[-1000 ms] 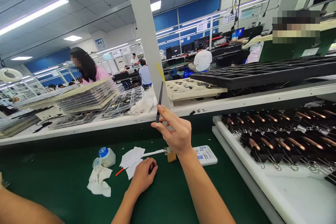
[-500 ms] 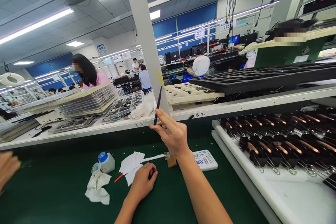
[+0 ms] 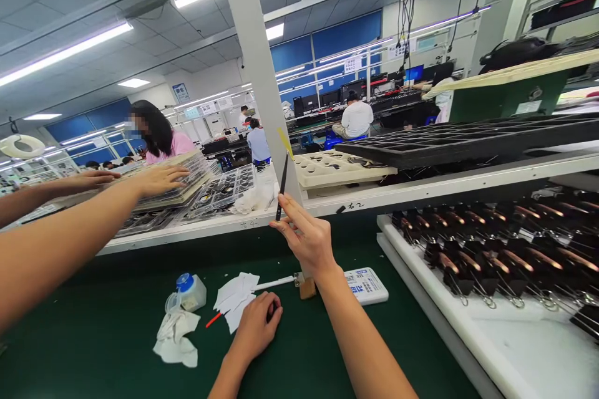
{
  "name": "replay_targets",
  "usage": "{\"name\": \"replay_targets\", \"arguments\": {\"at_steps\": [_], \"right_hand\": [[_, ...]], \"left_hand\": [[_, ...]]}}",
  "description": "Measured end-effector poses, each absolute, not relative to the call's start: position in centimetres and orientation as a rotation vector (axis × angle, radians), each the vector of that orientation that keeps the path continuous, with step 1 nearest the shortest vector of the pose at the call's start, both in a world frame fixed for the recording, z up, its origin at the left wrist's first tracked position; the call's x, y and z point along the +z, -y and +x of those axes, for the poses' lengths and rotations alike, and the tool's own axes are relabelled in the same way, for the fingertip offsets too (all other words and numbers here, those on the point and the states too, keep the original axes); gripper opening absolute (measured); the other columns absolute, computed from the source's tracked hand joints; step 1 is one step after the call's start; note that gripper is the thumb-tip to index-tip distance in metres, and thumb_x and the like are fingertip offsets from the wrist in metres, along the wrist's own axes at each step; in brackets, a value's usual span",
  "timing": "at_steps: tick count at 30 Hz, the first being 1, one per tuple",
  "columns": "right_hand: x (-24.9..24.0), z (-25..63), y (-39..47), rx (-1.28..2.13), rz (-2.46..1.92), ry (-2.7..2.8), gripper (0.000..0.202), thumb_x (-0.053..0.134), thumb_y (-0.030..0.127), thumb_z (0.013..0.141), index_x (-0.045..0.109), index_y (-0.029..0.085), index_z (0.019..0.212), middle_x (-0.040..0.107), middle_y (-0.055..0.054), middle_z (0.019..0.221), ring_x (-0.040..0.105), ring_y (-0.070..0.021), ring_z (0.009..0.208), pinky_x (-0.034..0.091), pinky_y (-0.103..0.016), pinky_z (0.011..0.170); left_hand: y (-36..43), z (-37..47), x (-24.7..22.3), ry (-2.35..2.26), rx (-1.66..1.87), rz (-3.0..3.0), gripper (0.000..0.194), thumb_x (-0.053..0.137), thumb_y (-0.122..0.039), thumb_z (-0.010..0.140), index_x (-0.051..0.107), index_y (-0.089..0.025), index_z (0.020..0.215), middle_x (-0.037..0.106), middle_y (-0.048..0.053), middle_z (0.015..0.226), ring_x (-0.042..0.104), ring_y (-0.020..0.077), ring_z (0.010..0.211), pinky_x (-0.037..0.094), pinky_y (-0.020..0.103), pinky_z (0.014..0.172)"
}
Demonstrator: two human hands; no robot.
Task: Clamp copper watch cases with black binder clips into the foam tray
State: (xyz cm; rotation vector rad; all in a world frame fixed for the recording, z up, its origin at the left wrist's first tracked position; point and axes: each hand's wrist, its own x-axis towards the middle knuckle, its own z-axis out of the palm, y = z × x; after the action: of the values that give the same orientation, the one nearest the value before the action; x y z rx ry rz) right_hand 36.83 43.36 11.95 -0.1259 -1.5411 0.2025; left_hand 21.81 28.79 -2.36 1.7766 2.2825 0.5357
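Head view: right hand (image 3: 311, 240) pinches a black tool (image 3: 282, 186) near-upright, likely for visibility; left hand (image 3: 257, 323) rests half-curled on the surface (image 3: 116, 330), contents unclear.

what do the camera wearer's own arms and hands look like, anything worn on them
Both the left hand and right hand are bare, with no gloves. The left forearm and right forearm are uncovered as far as the view shows, with no sleeve, watch or bracelet visible. No rings show on the visible fingers.
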Motion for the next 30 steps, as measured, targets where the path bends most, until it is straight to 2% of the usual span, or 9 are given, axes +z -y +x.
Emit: {"name": "replay_targets", "arguments": {"at_steps": [8, 23, 30], "right_hand": [[11.7, 36.9, -43.9, 0.195, -0.180, 1.590, 0.043, 0.062, 0.031, 0.104, 0.061, 0.024, 0.147, 0.064, -0.014, 0.139, 0.079, -0.0196, 0.086, 0.064, -0.023, 0.072], [12.0, 38.1, -44.8, 0.167, -0.180, 1.645, 0.042, 0.062, 0.031, 0.105, 0.060, 0.025, 0.147, 0.060, -0.014, 0.145, 0.077, -0.0163, 0.085, 0.062, -0.023, 0.075], [12.5, 38.3, -43.9, 0.262, -0.104, 1.663, 0.037, 0.059, 0.026, 0.105, 0.062, 0.023, 0.143, 0.071, -0.011, 0.131, 0.077, -0.0166, 0.080, 0.062, -0.026, 0.073]], "left_hand": [[-28.7, 21.8, -2.3, -2.273, 0.555, 1.770, 0.019, 0.046, -0.031, 0.098, 0.063, -0.022, 0.098, 0.060, 0.003, 0.088, 0.056, 0.0195, 0.081, 0.037, 0.032, 0.074], [-28.6, 22.0, -2.1, -2.283, 0.572, 1.764, 0.016, 0.048, -0.030, 0.097, 0.062, -0.022, 0.097, 0.059, 0.002, 0.086, 0.056, 0.0188, 0.080, 0.036, 0.030, 0.073], [-28.6, 22.0, -2.0, -2.281, 0.568, 1.747, 0.015, 0.050, -0.029, 0.097, 0.063, -0.023, 0.096, 0.060, 0.002, 0.086, 0.056, 0.0187, 0.079, 0.037, 0.030, 0.073]]}}
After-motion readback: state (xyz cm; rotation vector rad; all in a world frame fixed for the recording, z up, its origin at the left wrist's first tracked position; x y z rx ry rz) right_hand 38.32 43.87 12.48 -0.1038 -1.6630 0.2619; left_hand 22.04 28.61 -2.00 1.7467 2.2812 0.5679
